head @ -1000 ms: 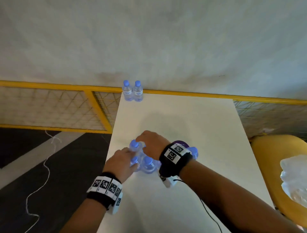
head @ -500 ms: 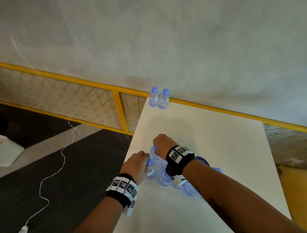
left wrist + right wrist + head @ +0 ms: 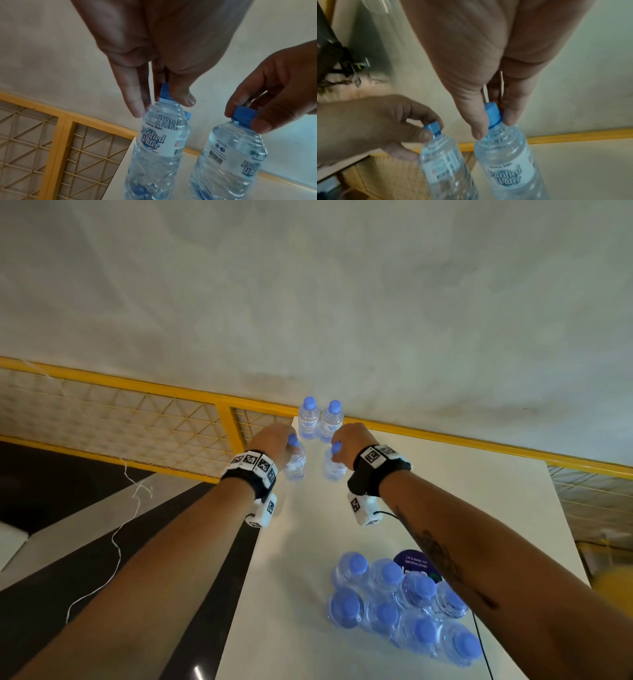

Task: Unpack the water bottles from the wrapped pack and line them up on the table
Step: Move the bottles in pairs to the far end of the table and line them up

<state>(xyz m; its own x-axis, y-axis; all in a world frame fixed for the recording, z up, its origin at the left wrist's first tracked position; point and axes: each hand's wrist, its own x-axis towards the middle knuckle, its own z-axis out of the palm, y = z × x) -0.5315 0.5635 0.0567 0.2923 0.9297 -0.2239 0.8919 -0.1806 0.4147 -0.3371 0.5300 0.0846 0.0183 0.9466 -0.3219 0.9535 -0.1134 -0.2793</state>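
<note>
Pack (image 3: 404, 601) — head view only

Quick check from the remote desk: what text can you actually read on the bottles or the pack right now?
"Purified Water": label of the bottle in the left hand.
"Purified Water": label of the bottle in the right hand.
"Let's keep our": purple label on the wrapped pack; its lower lines are blurred.
Barcodes, fine print: unreadable.

Standing bottles (image 3: 320, 419) just ahead
</note>
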